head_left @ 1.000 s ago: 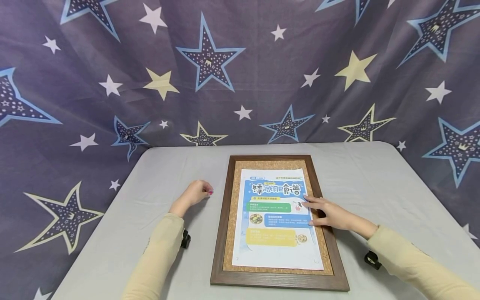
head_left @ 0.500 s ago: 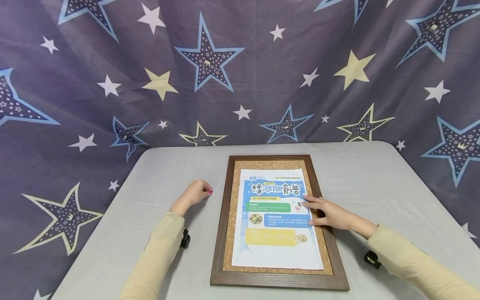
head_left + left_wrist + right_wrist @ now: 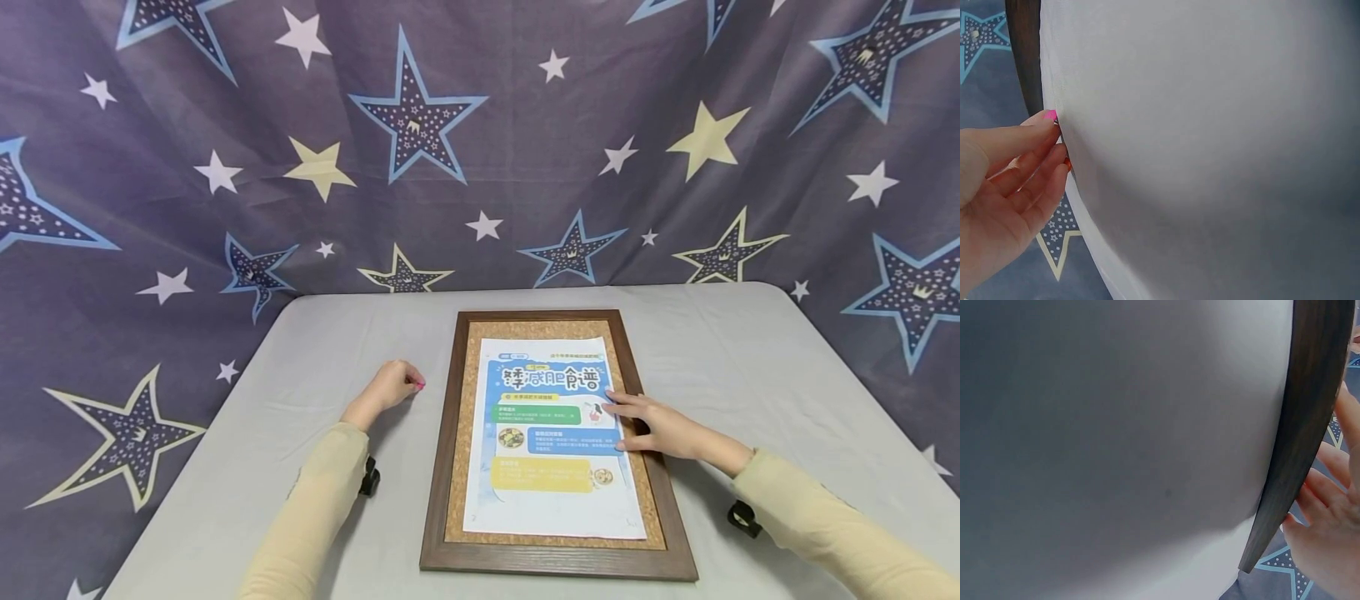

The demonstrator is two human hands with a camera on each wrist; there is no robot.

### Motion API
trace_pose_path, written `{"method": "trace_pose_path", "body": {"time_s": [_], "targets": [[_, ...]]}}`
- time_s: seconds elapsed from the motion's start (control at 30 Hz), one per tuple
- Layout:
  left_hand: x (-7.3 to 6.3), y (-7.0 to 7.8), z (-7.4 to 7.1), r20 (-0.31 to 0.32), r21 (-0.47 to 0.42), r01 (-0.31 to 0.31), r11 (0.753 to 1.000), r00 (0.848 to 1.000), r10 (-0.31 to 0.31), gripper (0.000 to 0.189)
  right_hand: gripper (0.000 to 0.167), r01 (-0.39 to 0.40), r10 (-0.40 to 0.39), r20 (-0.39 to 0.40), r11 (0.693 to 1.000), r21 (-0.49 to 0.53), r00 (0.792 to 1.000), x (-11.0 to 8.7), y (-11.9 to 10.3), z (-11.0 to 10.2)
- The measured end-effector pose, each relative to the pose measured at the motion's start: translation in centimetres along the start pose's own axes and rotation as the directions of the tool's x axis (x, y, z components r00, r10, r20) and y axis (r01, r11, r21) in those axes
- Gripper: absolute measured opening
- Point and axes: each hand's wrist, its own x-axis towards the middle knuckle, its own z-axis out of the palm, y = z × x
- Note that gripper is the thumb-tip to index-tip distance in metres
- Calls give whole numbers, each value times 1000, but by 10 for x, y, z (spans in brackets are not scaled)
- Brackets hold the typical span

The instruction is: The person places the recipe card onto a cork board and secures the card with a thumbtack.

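Observation:
My left hand (image 3: pixel 392 384) is low over the table, just left of a wood-framed cork board (image 3: pixel 480 327). Its thumb and fingertips pinch a small bright pink push pin (image 3: pixel 1050 115), mostly hidden by the fingers. A bit of orange-red (image 3: pixel 1068 164) shows between the lower fingertips in the left wrist view. My right hand (image 3: pixel 660 427) reaches over the board's right side, fingers spread and fairly straight. Its fingertips rest at the right edge of a printed paper sheet (image 3: pixel 555 512) lying on the cork. The sheet has a blue heading and green, blue and yellow text boxes.
The board lies flat on a table with a grey-white cloth (image 3: pixel 337 333). A dark curtain with stars (image 3: pixel 510 150) hangs behind it and along both sides. Each wrist wears a small black camera; the right one (image 3: pixel 744 518) sits just right of the frame.

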Motion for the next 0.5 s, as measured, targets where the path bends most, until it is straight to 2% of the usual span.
{"method": "trace_pose_path", "body": {"time_s": [0.5], "targets": [[-2, 0, 0, 10, 0, 19, 1000, 1000, -19, 9, 59, 13, -13, 4, 1000, 0, 1000, 1, 0, 0]]}}
